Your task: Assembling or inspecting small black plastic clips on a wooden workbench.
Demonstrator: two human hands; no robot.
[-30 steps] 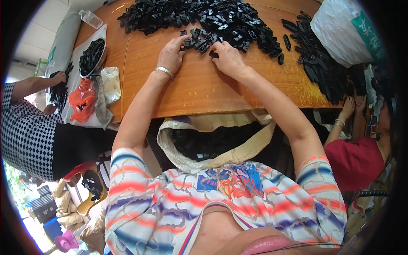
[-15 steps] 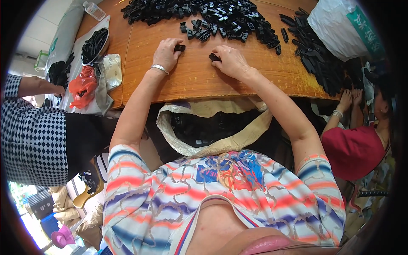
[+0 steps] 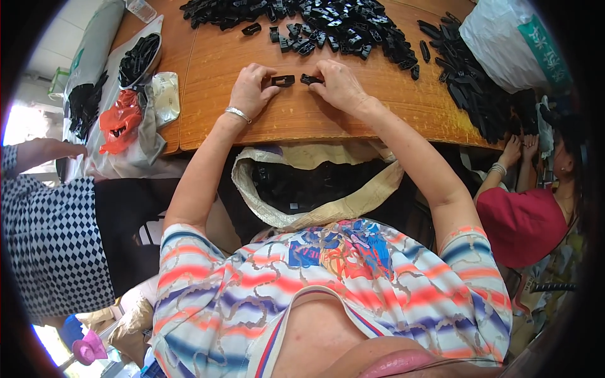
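Between the fingers and thumb of my left hand [image 3: 251,91] is a small black plastic part [image 3: 283,80] with a slot through it. My right hand [image 3: 338,86] pinches another small black plastic part [image 3: 309,79], partly covered by the fingertips. The two pieces face each other just above the table, with a small gap between them. Beyond my hands lies a large heap of similar black parts [image 3: 353,28], with one loose part [image 3: 251,29] to the left of its near edge.
An open woven sack [image 3: 252,200] holding black parts sits at the wooden table's [image 3: 214,69] near edge. Long black pieces [image 3: 469,94] and a white bag [image 3: 504,41] lie at right. A bowl [image 3: 151,66] and red bag [image 3: 121,123] stand left. People work on both sides.
My hands have come closer together, and the two parts now point at each other. A loose part has appeared left of the heap. The person at left has shifted.
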